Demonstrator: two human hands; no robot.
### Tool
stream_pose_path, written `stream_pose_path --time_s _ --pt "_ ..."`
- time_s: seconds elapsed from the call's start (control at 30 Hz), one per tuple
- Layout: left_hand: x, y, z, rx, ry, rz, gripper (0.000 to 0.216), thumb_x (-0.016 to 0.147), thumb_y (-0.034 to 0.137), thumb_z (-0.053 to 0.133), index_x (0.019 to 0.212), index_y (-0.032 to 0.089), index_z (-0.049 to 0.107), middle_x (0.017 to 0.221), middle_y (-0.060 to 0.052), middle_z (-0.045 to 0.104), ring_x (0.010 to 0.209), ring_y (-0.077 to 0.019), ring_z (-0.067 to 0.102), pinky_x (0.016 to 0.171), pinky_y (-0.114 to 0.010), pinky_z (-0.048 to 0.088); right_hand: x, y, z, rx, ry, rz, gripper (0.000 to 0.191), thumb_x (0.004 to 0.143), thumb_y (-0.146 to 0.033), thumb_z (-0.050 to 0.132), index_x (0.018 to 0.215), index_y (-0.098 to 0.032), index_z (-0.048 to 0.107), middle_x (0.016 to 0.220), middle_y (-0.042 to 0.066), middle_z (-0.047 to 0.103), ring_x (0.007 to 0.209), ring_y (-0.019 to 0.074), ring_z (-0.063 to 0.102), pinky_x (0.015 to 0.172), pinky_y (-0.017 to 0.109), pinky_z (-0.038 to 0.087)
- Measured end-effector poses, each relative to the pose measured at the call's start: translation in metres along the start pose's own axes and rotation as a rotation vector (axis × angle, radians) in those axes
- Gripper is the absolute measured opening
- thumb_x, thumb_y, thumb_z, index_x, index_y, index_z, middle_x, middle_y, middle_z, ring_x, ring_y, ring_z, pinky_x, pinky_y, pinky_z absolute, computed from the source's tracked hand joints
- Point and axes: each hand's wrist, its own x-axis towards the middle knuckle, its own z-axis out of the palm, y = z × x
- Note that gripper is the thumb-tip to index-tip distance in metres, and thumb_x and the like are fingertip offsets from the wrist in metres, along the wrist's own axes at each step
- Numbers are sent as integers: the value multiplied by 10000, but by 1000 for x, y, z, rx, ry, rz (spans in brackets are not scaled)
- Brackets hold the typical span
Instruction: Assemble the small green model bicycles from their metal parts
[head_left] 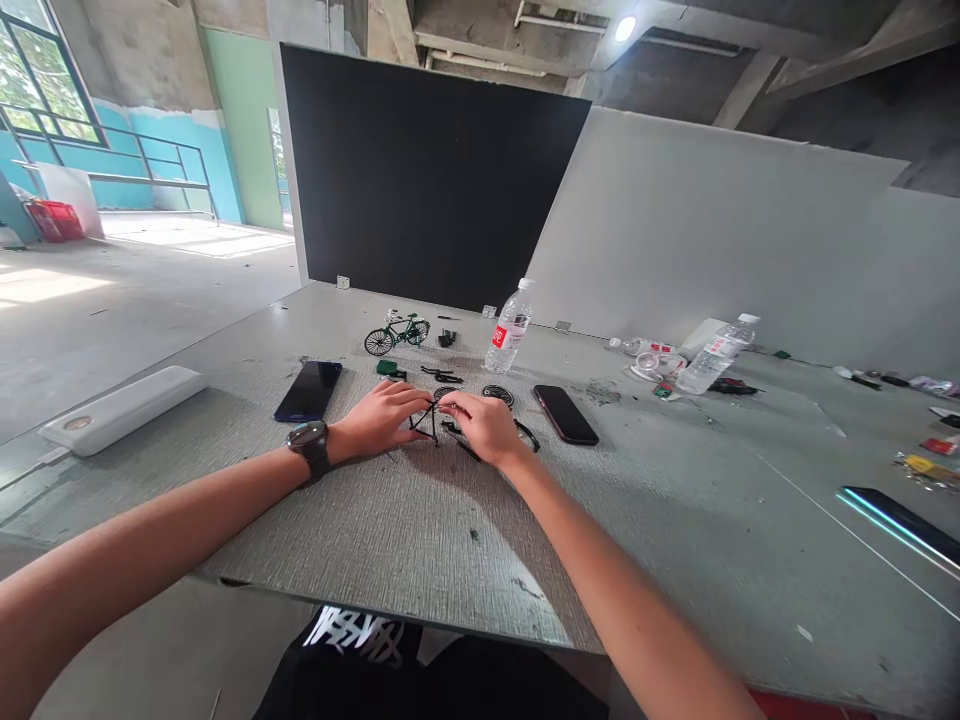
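My left hand (381, 418) and my right hand (484, 424) rest together on the grey table (375, 520), fingers pinched on a thin black model bicycle frame (431, 422) that lies between them. A dark watch (310, 443) sits on my left wrist. Small black wheels (498, 394) and other loose black parts (441, 375) lie just beyond my fingers. A finished green model bicycle (397, 333) stands upright farther back.
A dark phone (308, 390) lies left of my hands, another phone (565, 414) to the right. A water bottle (509, 327) stands behind; a second bottle (716, 353) lies tilted at the right among litter. A white flat box (120, 408) sits at the left edge.
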Motion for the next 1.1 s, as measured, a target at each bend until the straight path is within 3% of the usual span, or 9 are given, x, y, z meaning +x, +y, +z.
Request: stream_pose_path --time_s 0.3,0.7,0.9,1.1 --pt "1 5 -3 78 25 -22 366 992 431 640 1259 182 618 1348 -125 673 1191 -301 615 994 -453 450 -1 -1 -1 -28 35 -38 201 1031 -198 543 1091 -246 729 1077 9 808 938 164 767 795 236 511" --pt "0 5 -2 169 46 -33 380 983 503 627 1148 161 595 1181 -142 685 1091 -309 618 901 -435 465 -2 -11 3 -25 86 -23 221 1021 -188 547 1130 -257 727 1100 8 809 936 169 778 787 242 538" --pt "-1 2 -2 230 15 18 293 973 392 654 1170 183 597 1236 -133 664 1113 -306 598 918 -437 455 -3 -10 -2 -54 35 -59 245 1029 -160 515 1129 -258 716 1127 0 802 979 162 768 814 243 532" --pt "1 4 -4 225 38 46 215 970 250 604 1173 179 600 1266 -123 669 1155 -291 601 940 -423 461 -1 -13 -2 -17 78 8 176 1050 -308 538 1140 -256 680 1073 22 806 880 177 771 725 252 506"
